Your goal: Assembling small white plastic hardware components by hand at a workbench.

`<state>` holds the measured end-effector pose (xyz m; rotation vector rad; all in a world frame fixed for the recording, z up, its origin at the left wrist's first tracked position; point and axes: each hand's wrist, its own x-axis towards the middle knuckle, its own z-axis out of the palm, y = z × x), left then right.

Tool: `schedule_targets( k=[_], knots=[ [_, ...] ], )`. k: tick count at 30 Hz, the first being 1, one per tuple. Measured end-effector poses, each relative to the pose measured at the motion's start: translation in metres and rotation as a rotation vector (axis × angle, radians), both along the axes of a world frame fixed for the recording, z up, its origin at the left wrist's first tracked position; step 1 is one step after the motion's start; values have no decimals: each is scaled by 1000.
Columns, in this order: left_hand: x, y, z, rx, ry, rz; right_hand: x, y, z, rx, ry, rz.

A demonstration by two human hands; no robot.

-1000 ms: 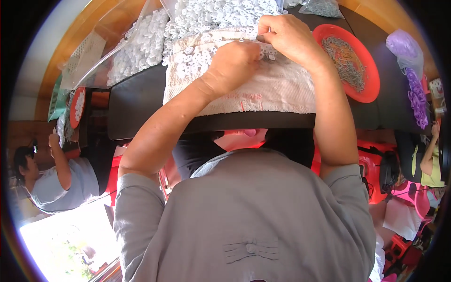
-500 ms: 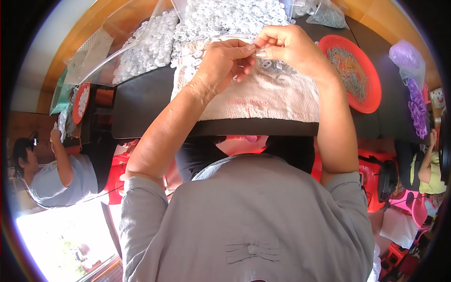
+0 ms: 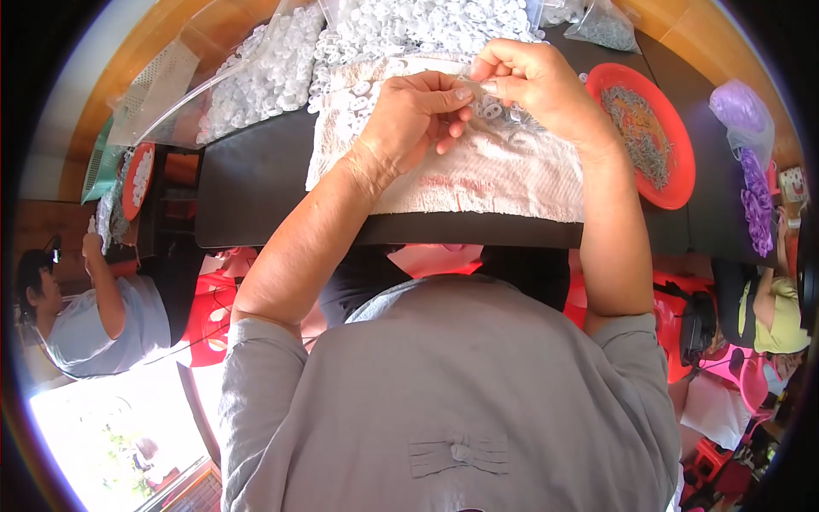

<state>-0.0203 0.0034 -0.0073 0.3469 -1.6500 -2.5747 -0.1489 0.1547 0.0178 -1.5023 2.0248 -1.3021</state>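
**Bare hands, fingertips close together over a towel of white pieces**

Clock directions are read from the fingertips, 12 pointing away from the wearer. The left hand [image 3: 414, 113] is partly curled: thumb and forefinger draw near together, other fingers loosely bent. The right hand [image 3: 539, 87] mirrors it at 2 o'clock, thumb and forefinger likewise near together. Whether either pinch grips something cannot be told; anything there is too small. The raised, facing fingertips suggest fine two-handed work kept in easy sight.

Small oval white plastic pieces [image 3: 362, 88] lie loose at 9 o'clock on a cream cloth towel [image 3: 478, 186]; others sit just below the fingertips, at about 5. The towel probably stops them sliding. At 11 is a heaped bulk of similar white pieces [image 3: 426, 27], presumably a supply within reach; at 9, farther out, a clear plastic bag of white pieces [image 3: 264, 77]. A red oval plastic dish [image 3: 682, 175] at 3 to 4 holds thin grey metal-looking pieces [image 3: 636, 128], handy to the right.

Surface: dark smooth tabletop [image 3: 256, 183]. A translucent purple plastic bag [image 3: 739, 111] lies at 3.

Room: a seated co-worker in grey [image 3: 115, 328] at 8; a yellow-green sleeve [image 3: 781, 316] at 4; bright daylight between 7 and 8.
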Motion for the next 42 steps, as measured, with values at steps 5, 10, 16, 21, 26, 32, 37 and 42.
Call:
schedule_targets(
  k=[5,10,16,21,26,32,37,42],
  knots=[
    [4,0,5,-405,-10,-102,-1,0,0,-46,31,-84],
    [-1,14,-8,-1049,334,64,1,-1,4,-80,-6,-175],
    [-17,30,6,-1514,517,60,6,-2,7,-178,157,-321],
    [-45,31,-8,-1751,466,-76,3,-5,6,-241,113,-380],
    [-39,17,-16,-1556,416,-21,1,-3,7,-252,136,-455],
    [-20,5,10,-860,0,-27,10,-2,16,-217,93,-455],
    [-10,-11,12,-902,6,41,-1,3,8,-39,79,-289],
    [-5,-18,-5,-1342,350,122,6,1,9,-22,110,-238]
  ],
)
